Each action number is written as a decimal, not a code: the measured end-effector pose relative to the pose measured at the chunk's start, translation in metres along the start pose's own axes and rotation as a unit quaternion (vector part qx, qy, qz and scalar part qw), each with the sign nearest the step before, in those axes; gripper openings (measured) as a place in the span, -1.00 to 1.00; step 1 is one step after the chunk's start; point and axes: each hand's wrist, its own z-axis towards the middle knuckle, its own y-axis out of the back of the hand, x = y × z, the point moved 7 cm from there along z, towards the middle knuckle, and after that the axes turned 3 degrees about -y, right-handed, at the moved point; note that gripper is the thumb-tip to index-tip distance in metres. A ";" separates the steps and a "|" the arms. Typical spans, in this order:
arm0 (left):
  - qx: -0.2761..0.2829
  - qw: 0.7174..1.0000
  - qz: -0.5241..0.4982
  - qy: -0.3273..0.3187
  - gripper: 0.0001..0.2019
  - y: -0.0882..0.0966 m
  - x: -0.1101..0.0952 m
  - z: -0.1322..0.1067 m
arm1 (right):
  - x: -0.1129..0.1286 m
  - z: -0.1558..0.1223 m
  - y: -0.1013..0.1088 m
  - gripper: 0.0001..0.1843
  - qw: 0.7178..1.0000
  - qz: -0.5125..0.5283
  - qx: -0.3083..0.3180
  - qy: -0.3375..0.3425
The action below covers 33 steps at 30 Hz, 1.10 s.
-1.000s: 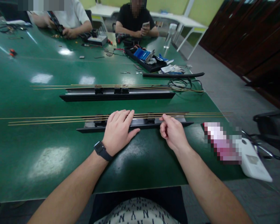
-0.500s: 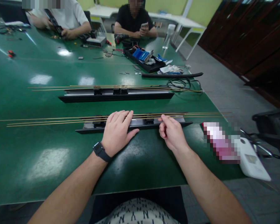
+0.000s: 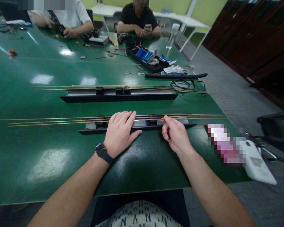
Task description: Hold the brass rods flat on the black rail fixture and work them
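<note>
A long black-and-silver channel bar (image 3: 144, 128) lies across the green table (image 3: 68, 179) in front of me, with black blocks in it. Several thin gold-coloured rods (image 3: 49, 122) run lengthwise over it and stick out past both ends. My left hand (image 3: 119, 134) rests palm down across the rods and bar, its fingers stretched out and its thumb apart, hiding the part beneath. Further right, my right hand (image 3: 176, 134) has its fingers curled, with thumb and forefinger pinched at a rod over the bar.
Beyond lies a second channel bar (image 3: 118, 99) with similar rods, near a coiled black cable (image 3: 183, 84). Further back are a black strip (image 3: 176, 76), a black tray (image 3: 153, 66) and a clear bottle (image 3: 172, 36). Two people sit opposite. A white object (image 3: 260, 162) overhangs the right edge.
The view has shifted very slightly. Both hands keep their places on the rods and bar, and nothing has visibly been taken up or let go.
</note>
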 end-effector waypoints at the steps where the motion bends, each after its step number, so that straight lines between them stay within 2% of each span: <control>1: 0.001 1.000 0.002 0.000 -0.37 0.000 0.000 0.000 | 0.000 0.000 0.000 -0.67 1.000 -0.001 0.003 -0.001; 18: 0.006 1.000 0.008 -0.003 -0.37 0.001 -0.001 0.001 | -0.001 0.000 0.003 -0.67 1.000 0.008 -0.014 0.002; 33: 0.008 1.000 0.005 0.001 -0.37 0.001 -0.001 0.001 | -0.003 0.001 0.002 -0.62 1.000 -0.014 0.009 -0.003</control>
